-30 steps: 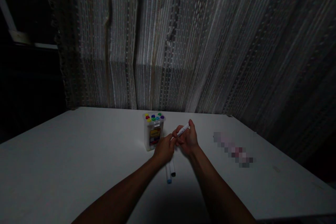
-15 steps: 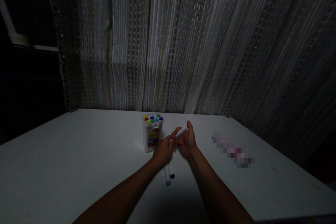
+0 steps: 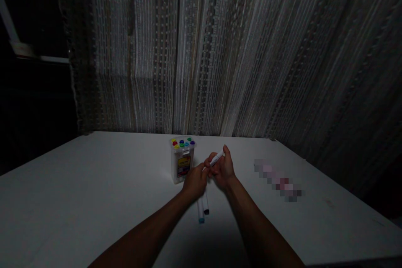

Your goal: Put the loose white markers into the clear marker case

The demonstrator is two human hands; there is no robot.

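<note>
Now the left hand [image 3: 195, 182] and right hand [image 3: 223, 171] keep fingers clamped on one white marker [image 3: 216, 158] over mid-desk [image 3: 94, 184]; a jerky pull could knock the marker tub [image 3: 181, 165] just beside.

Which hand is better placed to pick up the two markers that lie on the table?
Probably the left. The left hand is directly over the two markers and only pinches the end of the white marker, whereas the right hand wraps its barrel and sits farther from them.
</note>
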